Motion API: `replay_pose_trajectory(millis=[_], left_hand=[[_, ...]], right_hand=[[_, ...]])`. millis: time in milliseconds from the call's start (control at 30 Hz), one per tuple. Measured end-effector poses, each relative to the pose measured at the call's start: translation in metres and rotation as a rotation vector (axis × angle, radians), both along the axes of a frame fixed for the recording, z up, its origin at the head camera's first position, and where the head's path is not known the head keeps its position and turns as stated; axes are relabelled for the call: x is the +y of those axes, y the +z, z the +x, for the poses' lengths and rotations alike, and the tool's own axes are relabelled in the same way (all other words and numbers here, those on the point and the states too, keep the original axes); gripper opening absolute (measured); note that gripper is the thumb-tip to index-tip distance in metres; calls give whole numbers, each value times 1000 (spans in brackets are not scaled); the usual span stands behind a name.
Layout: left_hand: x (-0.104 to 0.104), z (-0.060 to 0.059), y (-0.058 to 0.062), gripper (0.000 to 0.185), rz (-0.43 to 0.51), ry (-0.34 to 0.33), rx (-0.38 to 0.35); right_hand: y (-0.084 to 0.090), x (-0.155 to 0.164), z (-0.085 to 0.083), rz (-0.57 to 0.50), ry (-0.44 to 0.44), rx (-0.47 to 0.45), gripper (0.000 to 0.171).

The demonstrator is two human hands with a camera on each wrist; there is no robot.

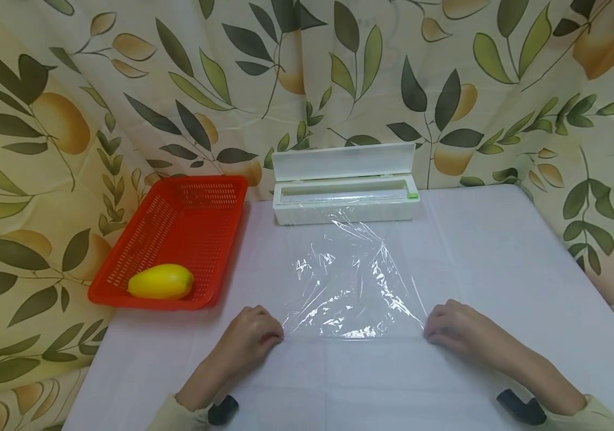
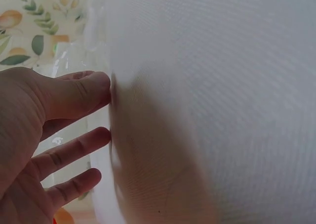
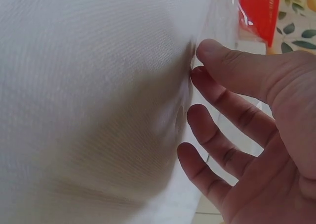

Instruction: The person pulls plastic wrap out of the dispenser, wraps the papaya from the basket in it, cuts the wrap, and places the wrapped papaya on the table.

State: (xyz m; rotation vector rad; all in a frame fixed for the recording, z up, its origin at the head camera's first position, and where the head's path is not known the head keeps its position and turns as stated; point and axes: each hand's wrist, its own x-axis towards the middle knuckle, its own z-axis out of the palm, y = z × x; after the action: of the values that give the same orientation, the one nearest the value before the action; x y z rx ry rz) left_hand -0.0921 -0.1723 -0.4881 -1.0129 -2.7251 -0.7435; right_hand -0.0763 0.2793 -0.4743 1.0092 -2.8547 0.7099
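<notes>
My left hand (image 1: 253,335) pinches the near left corner of the sheet of cling film (image 1: 355,281), and my right hand (image 1: 455,326) pinches its near right corner, thumb against fingertips on both. The film lies stretched and wrinkled on the white table (image 1: 501,257), running back to the open white dispenser box (image 1: 345,185) at the far edge. To the left, a red basket (image 1: 178,233) holds a yellow mango (image 1: 160,281).

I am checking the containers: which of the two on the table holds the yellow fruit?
The red basket at the left holds the yellow fruit; the white dispenser box holds only film.
</notes>
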Motion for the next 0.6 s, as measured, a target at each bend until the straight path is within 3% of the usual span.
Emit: replay_pose_trajectory(millis=[600], left_hand=[[0, 2, 0, 18, 1, -21, -29]], right_hand=[[1, -2, 3, 35, -72, -82, 21]])
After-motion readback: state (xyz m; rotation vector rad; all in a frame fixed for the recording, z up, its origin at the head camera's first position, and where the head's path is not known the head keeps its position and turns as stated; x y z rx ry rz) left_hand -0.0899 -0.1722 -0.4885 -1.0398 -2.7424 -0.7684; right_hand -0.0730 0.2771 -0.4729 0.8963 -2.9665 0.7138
